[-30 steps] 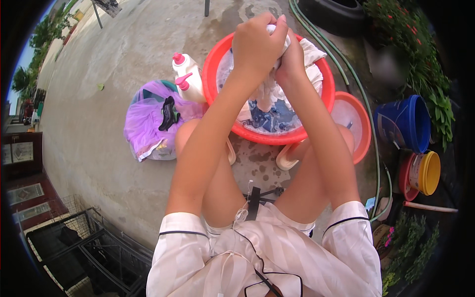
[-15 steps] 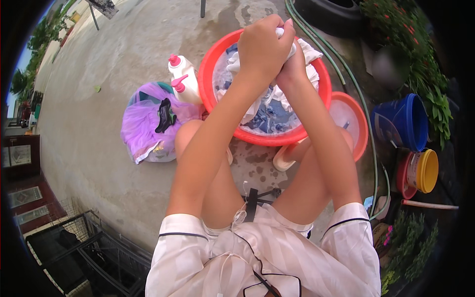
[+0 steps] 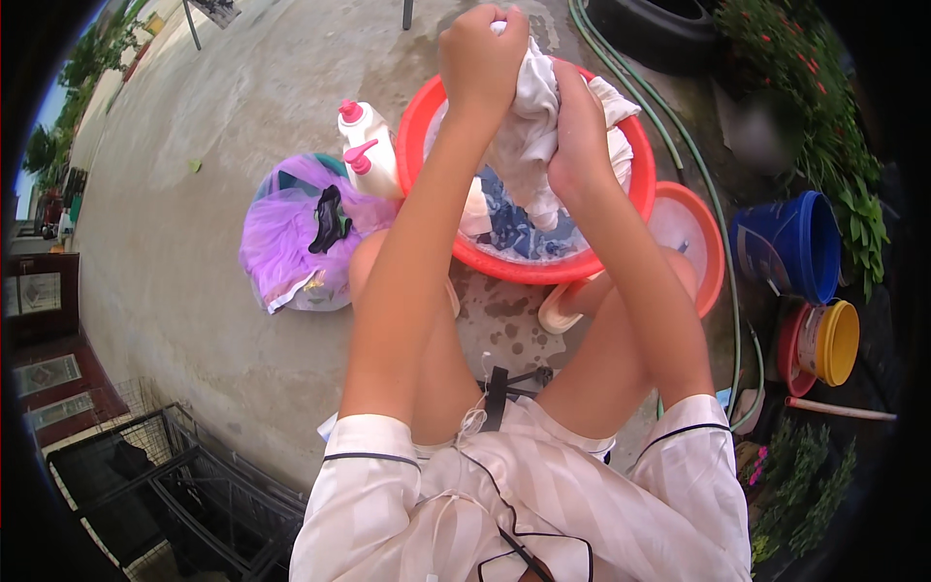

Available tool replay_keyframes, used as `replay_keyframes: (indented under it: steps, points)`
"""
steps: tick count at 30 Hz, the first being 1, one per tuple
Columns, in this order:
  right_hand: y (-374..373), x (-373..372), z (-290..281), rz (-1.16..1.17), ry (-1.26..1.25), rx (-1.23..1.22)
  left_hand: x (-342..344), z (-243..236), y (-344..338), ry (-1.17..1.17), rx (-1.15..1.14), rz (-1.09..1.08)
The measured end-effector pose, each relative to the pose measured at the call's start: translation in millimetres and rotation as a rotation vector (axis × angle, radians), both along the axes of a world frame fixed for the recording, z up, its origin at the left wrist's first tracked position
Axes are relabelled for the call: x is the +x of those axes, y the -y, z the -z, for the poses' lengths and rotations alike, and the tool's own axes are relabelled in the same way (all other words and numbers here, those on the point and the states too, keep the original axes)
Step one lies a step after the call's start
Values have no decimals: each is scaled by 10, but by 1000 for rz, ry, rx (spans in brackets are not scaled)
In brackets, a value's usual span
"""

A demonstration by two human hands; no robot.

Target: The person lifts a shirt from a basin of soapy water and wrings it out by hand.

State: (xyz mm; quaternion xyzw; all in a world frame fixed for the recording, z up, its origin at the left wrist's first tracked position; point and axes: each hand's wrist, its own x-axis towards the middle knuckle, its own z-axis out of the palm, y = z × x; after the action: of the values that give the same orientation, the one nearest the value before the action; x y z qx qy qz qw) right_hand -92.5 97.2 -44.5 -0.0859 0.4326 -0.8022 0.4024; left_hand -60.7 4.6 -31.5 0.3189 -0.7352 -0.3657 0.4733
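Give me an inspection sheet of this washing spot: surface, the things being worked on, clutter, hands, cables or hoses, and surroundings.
Surface: concrete ground, wet patches near the basins.
Job's things: white cloth bunched over the large red basin, which holds water and a blue patterned garment.
Clutter: two white bottles with pink caps; clear tub with purple tulle; smaller red basin; blue bucket; yellow bucket.
Hands: left hand and right hand both clenched on the white cloth.
Cables: green hose runs past the basins.
Surroundings: plants on the right, tyre, wire cage at lower left.
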Motion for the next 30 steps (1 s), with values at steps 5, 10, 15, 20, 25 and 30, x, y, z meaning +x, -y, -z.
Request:
replay_keyframes:
  steps: [5, 10, 15, 20, 25, 30]
  points:
    - [-28, -170, 22, 1, 69, -6, -151, 24, -198, 15, -44, -7]
    - [53, -479, 267, -68, 134, -149, -160, -26, -602, 55, -156, 98]
    - [-5, -416, 220, -52, 91, -211, -103, -52, -583, 1, -196, 152]
    - [-47, -146, -61, 66, -38, 61, -48, -37, -158, 31, -60, 36]
    - [-25, 61, 4, 58, -282, 11, -19, 31, 58, 44, 83, -44]
    - [37, -340, 202, 65, 64, -7, -140, -8, -362, 54, -80, 32]
